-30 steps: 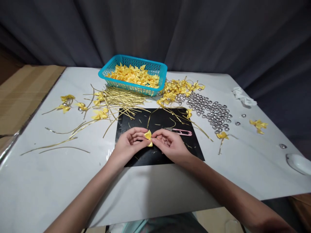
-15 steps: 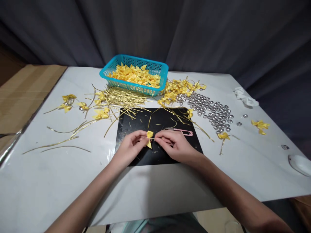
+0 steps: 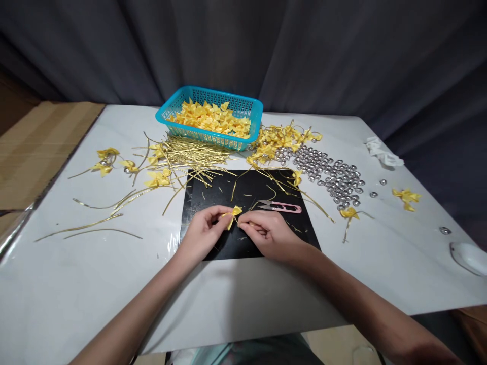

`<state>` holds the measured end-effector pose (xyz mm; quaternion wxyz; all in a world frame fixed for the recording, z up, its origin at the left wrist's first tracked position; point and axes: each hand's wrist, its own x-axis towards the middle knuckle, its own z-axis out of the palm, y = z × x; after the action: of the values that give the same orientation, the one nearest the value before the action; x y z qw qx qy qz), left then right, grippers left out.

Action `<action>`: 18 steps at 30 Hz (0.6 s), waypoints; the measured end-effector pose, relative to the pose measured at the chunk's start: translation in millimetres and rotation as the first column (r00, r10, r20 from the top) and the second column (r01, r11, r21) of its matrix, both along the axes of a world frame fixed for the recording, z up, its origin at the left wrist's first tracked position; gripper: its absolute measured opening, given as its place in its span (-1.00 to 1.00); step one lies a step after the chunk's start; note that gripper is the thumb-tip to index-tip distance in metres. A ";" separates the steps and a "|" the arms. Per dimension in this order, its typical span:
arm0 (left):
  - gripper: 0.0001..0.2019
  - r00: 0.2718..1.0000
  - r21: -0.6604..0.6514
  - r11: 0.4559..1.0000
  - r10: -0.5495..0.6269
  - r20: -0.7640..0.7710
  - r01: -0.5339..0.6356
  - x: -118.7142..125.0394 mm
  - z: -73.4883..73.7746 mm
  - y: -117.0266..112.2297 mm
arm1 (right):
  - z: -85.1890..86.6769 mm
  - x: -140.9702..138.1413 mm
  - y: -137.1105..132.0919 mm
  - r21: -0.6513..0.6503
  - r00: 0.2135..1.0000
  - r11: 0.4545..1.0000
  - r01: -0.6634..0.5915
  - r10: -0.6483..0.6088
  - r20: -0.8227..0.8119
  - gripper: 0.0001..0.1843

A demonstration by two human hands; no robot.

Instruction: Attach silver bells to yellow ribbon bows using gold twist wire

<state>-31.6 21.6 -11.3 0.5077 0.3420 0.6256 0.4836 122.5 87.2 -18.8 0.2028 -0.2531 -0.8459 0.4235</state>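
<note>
My left hand (image 3: pixel 207 226) pinches a small yellow ribbon bow (image 3: pixel 236 210) over the black mat (image 3: pixel 224 248). Close beside it, the fingers of my right hand (image 3: pixel 268 230) are closed on a thin gold wire that runs to the middle of the bow. Most of that wire is hidden by the fingers. On the mat just beyond my right hand lie pink-handled thread snips (image 3: pixel 283 207), among short gold wire scraps.
A turquoise basket (image 3: pixel 209 134) of yellow ribbon pieces stands at the back. Before it lies a pile of gold wires (image 3: pixel 194 154). Silver beads (image 3: pixel 342 180) spread to the right, near yellow bows (image 3: pixel 281 137). A crumpled white tissue (image 3: pixel 383 151) lies far right.
The bow has tilted in my left fingers, its top leaning right. My right hand has shifted slightly left and down, so the snips show more fully.
</note>
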 end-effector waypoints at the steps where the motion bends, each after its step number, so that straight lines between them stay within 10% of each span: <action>1: -0.86 1.000 -0.009 1.000 -0.018 0.012 0.018 -1.0 0.2 -0.1 | -0.5 -0.4 -0.4 -0.062 0.999 0.997 0.038 -0.037 0.017 -0.82; 18: -0.85 0.979 -0.006 0.979 -0.202 0.040 0.203 -2.8 -0.5 -1.6 | 0.4 -2.7 1.5 -0.431 0.970 0.883 0.185 -0.234 -0.063 -0.79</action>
<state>-34.4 19.9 -11.8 0.5681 0.3919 0.5798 0.4330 119.8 88.7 -18.4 0.2356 -0.3566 -0.6890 0.5853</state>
